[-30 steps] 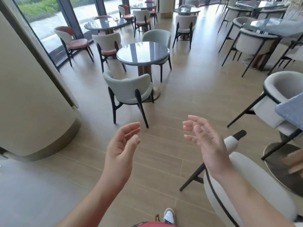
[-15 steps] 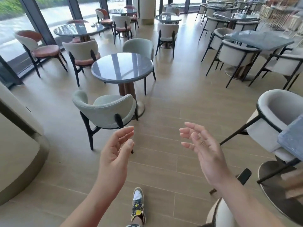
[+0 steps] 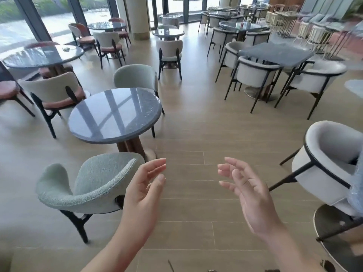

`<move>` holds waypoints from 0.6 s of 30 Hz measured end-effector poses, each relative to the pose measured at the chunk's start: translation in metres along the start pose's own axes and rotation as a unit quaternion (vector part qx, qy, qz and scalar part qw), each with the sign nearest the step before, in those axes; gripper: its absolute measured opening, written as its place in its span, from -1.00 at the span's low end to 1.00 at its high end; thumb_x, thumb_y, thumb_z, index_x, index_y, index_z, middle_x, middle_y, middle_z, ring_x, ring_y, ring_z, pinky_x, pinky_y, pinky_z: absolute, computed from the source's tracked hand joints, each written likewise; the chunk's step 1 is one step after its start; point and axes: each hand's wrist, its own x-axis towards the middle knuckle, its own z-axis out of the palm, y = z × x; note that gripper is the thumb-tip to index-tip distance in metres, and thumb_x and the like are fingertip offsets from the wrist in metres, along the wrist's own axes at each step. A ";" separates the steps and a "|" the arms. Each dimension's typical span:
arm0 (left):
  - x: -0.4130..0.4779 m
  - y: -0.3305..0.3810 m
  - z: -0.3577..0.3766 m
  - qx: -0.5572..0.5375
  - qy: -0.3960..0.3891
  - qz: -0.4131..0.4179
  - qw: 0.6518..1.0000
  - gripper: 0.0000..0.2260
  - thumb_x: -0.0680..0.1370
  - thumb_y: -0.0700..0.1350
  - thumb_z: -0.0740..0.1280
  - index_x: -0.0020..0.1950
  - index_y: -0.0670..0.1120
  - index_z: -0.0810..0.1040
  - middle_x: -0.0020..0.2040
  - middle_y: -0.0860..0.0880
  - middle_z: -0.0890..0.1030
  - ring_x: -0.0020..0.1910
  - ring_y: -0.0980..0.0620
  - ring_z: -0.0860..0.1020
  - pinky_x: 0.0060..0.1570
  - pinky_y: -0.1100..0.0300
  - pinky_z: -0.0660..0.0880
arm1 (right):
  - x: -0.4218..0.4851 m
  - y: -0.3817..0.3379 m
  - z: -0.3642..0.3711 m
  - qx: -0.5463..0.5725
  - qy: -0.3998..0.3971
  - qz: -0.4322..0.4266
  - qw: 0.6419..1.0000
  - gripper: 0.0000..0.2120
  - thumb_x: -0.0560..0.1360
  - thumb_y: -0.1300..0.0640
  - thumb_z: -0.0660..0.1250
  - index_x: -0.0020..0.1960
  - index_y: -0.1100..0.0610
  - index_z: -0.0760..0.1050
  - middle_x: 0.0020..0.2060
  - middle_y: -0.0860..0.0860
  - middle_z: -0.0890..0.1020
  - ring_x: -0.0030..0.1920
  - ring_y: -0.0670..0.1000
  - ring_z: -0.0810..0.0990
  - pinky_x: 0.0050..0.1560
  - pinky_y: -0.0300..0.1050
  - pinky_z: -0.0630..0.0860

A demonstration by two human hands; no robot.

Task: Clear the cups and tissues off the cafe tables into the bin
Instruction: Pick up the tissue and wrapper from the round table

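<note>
Two hands up in front of the person here, palms turned toward each other and well apart. The left hand [image 3: 141, 195] is loose, fingers gently bent, and holds nothing. The right hand [image 3: 253, 197] is the same: fingers spread and relaxed, nothing in it.

Just ahead on the left is the nearest round table [image 3: 117, 114], with a glossy grey top. Two pale green chairs go with it: the near green chair [image 3: 92, 185] right beside the left hand, and the far green chair [image 3: 137, 77] on the other side.

I count three more round tables on the window side. There is the left round table [image 3: 39, 57], the back round table [image 3: 106, 26] and the middle round table [image 3: 158, 33] by the column [image 3: 137, 16]. Two cream chairs with rust seats stand among them, one [image 3: 57, 91] close and another [image 3: 107, 41] further back.

One square table [image 3: 275, 54] stands on the right, with three white armchairs I can be sure of: first [image 3: 255, 73], second [image 3: 318, 75], third [image 3: 233, 50]. A fourth white armchair [image 3: 334, 160] sits close by the right hand.

As for what needs clearing, a small pale thing [image 3: 66, 49] lies on the left round table. It could be a tissue, but it is too small to tell. One small reddish object [image 3: 242, 25], perhaps a cup, stands on the distant table [image 3: 252, 26] beyond the square one. Both are well away from the hands.
</note>
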 end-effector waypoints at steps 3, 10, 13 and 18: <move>0.059 -0.018 0.020 0.005 -0.017 0.001 1.000 -0.74 0.57 -0.09 0.27 0.23 -0.02 0.62 0.20 0.02 0.68 0.29 0.04 0.60 0.33 -0.23 0.50 | 0.054 0.010 -0.008 -0.001 0.028 0.006 1.000 -0.41 0.41 -0.46 0.42 0.27 -0.11 0.63 0.21 0.08 0.68 0.29 0.10 0.62 0.28 0.24 0.56; 0.208 -0.056 0.090 0.006 -0.038 0.013 0.999 -0.75 0.57 -0.06 0.31 0.23 0.00 0.62 0.21 0.02 0.67 0.30 0.02 0.59 0.35 -0.19 0.49 | 0.208 0.046 -0.042 0.012 0.054 0.001 0.998 -0.38 0.39 -0.45 0.44 0.27 -0.07 0.63 0.19 0.09 0.69 0.28 0.11 0.63 0.29 0.27 0.55; 0.280 -0.058 0.121 0.001 -0.022 0.013 1.000 -0.72 0.56 -0.10 0.28 0.25 -0.06 0.61 0.21 0.02 0.67 0.30 0.04 0.59 0.36 -0.19 0.48 | 0.291 0.047 -0.055 0.015 0.039 0.000 0.999 -0.40 0.39 -0.46 0.43 0.26 -0.10 0.63 0.19 0.07 0.69 0.28 0.10 0.63 0.32 0.31 0.53; 0.387 -0.059 0.163 0.000 -0.008 0.035 0.999 -0.74 0.57 -0.10 0.29 0.24 -0.03 0.61 0.22 0.03 0.67 0.32 0.01 0.58 0.34 -0.26 0.47 | 0.422 0.034 -0.067 -0.004 -0.009 -0.016 1.000 -0.62 0.53 -0.27 0.32 0.26 -0.14 0.62 0.20 0.05 0.69 0.28 0.07 0.64 0.33 0.32 0.51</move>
